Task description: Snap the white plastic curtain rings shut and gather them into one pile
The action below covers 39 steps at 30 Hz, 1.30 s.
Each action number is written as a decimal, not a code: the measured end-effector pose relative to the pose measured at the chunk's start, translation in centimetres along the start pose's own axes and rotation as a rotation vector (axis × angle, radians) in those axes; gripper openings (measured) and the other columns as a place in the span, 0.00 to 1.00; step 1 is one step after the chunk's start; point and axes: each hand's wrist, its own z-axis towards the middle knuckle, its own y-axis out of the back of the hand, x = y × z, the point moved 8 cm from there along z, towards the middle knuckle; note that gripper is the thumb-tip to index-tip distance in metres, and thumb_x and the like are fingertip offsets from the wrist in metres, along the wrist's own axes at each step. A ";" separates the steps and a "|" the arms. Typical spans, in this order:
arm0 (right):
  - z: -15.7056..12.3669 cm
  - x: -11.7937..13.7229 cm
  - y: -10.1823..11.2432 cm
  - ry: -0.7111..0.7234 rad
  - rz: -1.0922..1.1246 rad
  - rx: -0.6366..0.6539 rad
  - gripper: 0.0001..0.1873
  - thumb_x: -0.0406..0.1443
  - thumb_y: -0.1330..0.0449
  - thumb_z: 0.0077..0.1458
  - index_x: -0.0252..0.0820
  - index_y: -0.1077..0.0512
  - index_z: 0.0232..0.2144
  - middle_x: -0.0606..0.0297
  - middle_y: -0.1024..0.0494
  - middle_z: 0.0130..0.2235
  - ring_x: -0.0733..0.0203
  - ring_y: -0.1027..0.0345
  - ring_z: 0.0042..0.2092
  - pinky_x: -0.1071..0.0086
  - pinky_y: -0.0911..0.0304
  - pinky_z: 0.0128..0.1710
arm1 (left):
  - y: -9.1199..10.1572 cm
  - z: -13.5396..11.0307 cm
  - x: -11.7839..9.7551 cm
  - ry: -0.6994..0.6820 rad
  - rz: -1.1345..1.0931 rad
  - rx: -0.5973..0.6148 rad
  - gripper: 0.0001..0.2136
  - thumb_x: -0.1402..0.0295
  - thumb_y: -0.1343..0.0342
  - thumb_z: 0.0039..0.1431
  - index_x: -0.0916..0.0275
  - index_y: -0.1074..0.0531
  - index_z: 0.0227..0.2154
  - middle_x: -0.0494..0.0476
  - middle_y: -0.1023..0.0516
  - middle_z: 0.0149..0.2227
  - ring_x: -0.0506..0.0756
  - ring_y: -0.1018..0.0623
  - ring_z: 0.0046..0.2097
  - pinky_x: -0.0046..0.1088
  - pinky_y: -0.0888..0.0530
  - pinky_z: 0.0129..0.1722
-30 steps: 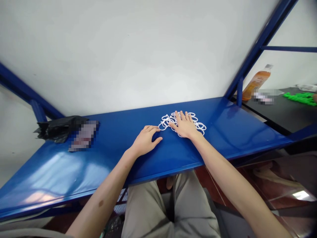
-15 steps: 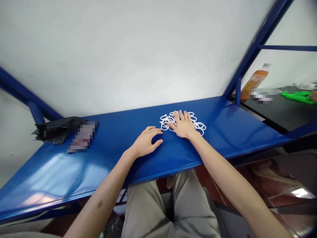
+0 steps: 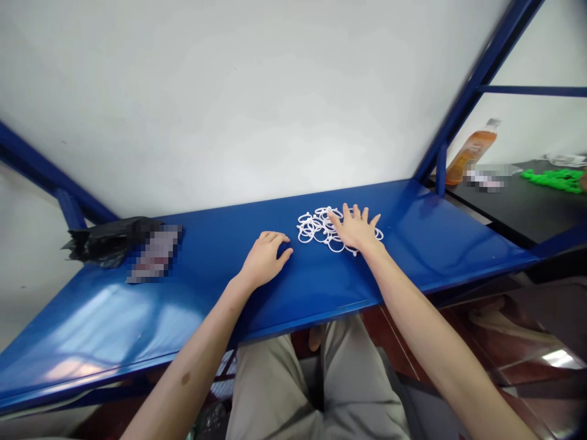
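Observation:
A heap of thin white plastic rings [image 3: 318, 227] lies on the blue metal shelf [image 3: 206, 287], a little right of its middle. My right hand [image 3: 356, 230] lies flat on the right part of the heap, fingers spread and palm down. My left hand [image 3: 263, 258] rests on the bare shelf just left of the heap, fingers curled loosely downward, with nothing seen in it.
A crumpled black bag [image 3: 103, 239] sits at the shelf's far left. Blue frame posts [image 3: 463, 104] rise on the right. Beyond them a dark table [image 3: 518, 205] holds an orange bottle [image 3: 472, 150] and green pieces [image 3: 553, 179]. A white wall stands behind.
My right hand has slid to the right across the rings and spread its fingers wider, uncovering the heap's left part. My left hand has curled its fingers in slightly.

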 end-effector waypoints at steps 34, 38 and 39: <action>-3.7 7.3 1.5 0.683 0.294 -0.232 0.11 0.40 0.42 0.63 0.43 0.23 0.44 0.57 0.25 0.46 0.49 0.35 0.51 0.54 0.38 0.56 | -0.7 0.1 -1.3 -0.046 0.022 0.009 0.07 0.65 0.48 0.68 0.57 0.26 0.39 0.58 0.23 0.46 0.60 0.29 0.50 0.44 0.30 0.54; -4.4 7.8 1.2 0.749 0.185 -0.199 0.11 0.36 0.41 0.61 0.45 0.22 0.45 0.55 0.29 0.53 0.46 0.39 0.56 0.50 0.40 0.58 | -0.1 0.1 -1.4 -0.014 0.021 -0.024 0.06 0.66 0.48 0.67 0.57 0.26 0.37 0.58 0.23 0.45 0.60 0.29 0.49 0.43 0.29 0.53; -4.5 7.9 0.9 0.763 0.153 -0.184 0.11 0.35 0.41 0.60 0.45 0.22 0.44 0.54 0.31 0.55 0.45 0.40 0.58 0.49 0.41 0.59 | 0.1 0.0 -1.2 0.001 0.026 -0.043 0.06 0.66 0.47 0.66 0.57 0.26 0.37 0.58 0.23 0.45 0.60 0.29 0.49 0.43 0.29 0.52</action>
